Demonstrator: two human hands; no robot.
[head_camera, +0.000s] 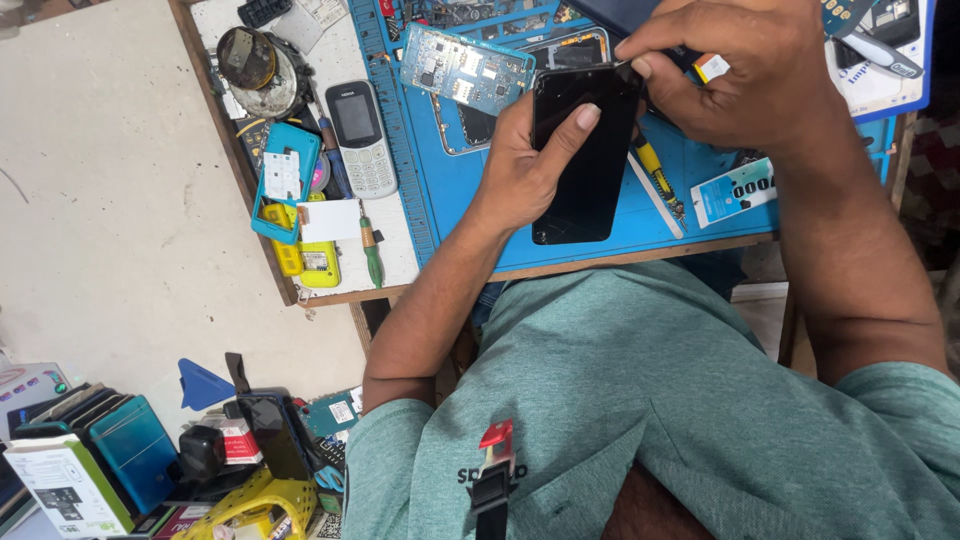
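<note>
On my desk (330, 70) a grey keypad phone (361, 138) lies beside a blue circuit board (465, 68); a green-handled screwdriver (371, 252) and a yellow phone (318, 262) sit near its front edge.

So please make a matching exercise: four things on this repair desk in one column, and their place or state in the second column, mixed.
1. black smartphone
2. grey keypad phone
3. blue circuit board
4. green-handled screwdriver

a. lying on the blue work mat
b. near the desk's front edge
c. held in the left hand
d. beside the mat, screen up

Pairs: 1-c, 2-d, 3-a, 4-b
</note>
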